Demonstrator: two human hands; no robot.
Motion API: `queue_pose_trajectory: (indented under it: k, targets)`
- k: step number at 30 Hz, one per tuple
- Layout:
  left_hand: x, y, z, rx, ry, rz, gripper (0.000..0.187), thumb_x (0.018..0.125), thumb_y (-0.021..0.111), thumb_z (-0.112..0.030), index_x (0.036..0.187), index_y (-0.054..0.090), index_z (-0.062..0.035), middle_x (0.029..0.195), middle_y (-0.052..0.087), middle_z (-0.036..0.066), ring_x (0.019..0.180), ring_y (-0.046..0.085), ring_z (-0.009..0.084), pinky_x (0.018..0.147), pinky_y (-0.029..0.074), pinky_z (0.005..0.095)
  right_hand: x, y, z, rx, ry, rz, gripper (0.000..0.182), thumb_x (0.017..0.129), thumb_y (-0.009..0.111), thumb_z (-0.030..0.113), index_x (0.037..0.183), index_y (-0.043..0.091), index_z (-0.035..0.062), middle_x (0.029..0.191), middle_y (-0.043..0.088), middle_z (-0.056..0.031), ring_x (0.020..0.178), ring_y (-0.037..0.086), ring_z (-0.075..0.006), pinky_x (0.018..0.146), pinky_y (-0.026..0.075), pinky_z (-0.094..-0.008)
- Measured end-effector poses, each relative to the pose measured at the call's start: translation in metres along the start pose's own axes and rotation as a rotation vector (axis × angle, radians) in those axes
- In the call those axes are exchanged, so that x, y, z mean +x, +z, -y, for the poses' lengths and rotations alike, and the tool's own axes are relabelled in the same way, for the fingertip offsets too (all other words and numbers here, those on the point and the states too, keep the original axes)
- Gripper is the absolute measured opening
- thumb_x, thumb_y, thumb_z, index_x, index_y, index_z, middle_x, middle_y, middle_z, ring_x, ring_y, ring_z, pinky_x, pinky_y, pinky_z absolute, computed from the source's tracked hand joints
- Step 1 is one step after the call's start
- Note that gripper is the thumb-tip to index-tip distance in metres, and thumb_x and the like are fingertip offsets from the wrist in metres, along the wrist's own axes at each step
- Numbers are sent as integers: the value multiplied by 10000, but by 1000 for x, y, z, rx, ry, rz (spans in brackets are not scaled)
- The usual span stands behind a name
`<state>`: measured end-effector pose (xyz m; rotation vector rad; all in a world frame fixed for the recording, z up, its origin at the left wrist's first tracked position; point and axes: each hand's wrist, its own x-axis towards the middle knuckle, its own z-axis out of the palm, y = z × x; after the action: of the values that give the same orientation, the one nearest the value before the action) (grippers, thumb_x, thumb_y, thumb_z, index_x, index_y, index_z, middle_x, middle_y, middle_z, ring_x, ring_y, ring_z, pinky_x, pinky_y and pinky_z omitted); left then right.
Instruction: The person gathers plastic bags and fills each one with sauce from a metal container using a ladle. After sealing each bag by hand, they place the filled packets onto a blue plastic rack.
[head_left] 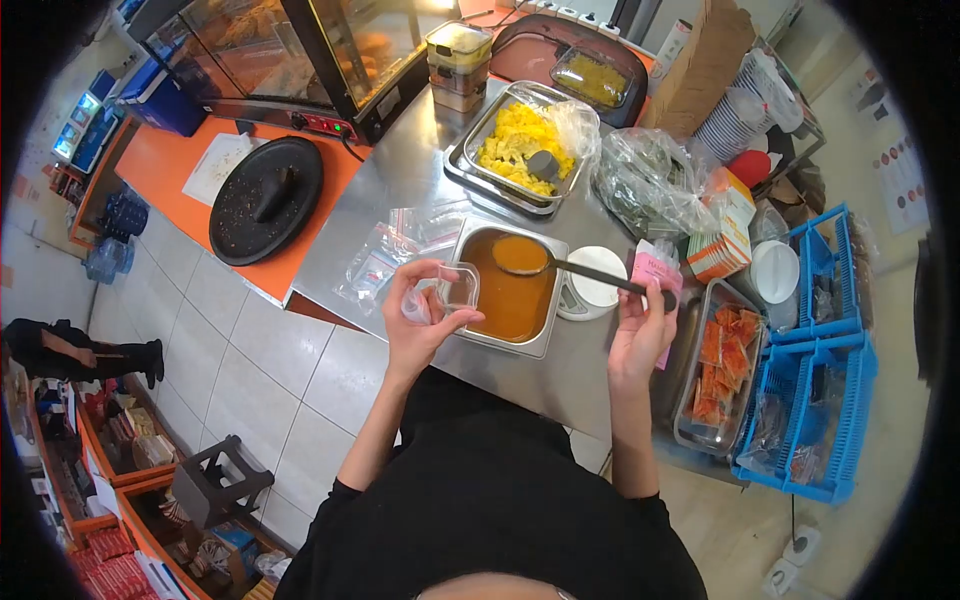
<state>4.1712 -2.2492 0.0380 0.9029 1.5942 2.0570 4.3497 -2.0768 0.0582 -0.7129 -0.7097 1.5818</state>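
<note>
My left hand pinches a small clear plastic cup over the left edge of a steel pan of orange-brown sauce. A whitish object, perhaps a lid, shows between its fingers. In my right hand is the end of a dark-handled ladle. The ladle's bowl holds sauce and lies over the upper part of the pan. Right of the pan sits a round white lid or tub. Clear plastic bags lie left of the pan.
Beyond the pan stands a tray of yellow food. A container of red-orange packets and blue baskets are at the right. A black round lid rests on the orange counter. Far left, a person stands.
</note>
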Motion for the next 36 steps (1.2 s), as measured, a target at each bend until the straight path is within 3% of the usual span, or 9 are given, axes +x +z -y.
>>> queue_pose_trajectory:
  k: [8,10,23,26,28,29,31,36]
  targets:
    - [17,14,40,-40,38,46,542,643,716,113,1092,432,8,1046,511,145,846,592,173,665,575,280,10,25,24,37,-64,55,187,858,553,73,1021,467,43,863,592,-118,760,588,-173,649,503,-293]
    - [23,21,40,77,160,54,516,655,711,105,1079,434,6,1028,529,147,813,601,169,663,576,285,12,37,36,77,-92,112,201,852,560,68,1029,468,52,871,592,-127,756,581,-180,651,493,-305]
    - [33,35,18,129,214,30,522,668,729,62,1088,420,35,1029,516,118,875,606,200,683,574,309,-7,67,62,1,-353,285,214,876,536,76,1067,439,69,845,606,-139,730,596,-192,622,503,-311]
    - [33,37,16,27,116,35,518,671,724,69,1086,416,38,1044,498,113,898,601,214,702,574,317,-10,68,60,-45,-412,244,215,882,529,81,1071,428,59,841,605,-143,725,598,-196,590,506,-303]
    - [31,44,9,-155,85,-76,500,611,801,-25,1012,504,5,940,577,82,873,563,128,714,519,257,-10,66,60,-55,-442,287,207,886,520,78,1068,422,56,841,605,-145,728,599,-197,575,509,-300]
    - [32,42,13,-155,85,-74,500,611,801,-25,1012,504,5,940,577,82,873,563,128,714,519,257,-10,65,59,-64,-471,333,200,890,512,75,1064,417,54,842,604,-147,730,599,-198,560,511,-297]
    - [33,35,23,44,157,43,521,673,718,79,1087,406,36,1042,483,104,830,626,227,697,572,315,-12,64,58,-78,-501,350,191,894,498,67,1060,406,50,839,601,-150,727,599,-197,549,512,-302]
    - [31,32,25,94,133,33,510,678,705,94,1087,407,39,1049,481,112,829,629,239,701,574,317,-20,67,58,-125,-618,404,179,899,471,45,1049,372,39,825,587,-159,706,598,-195,518,517,-313]
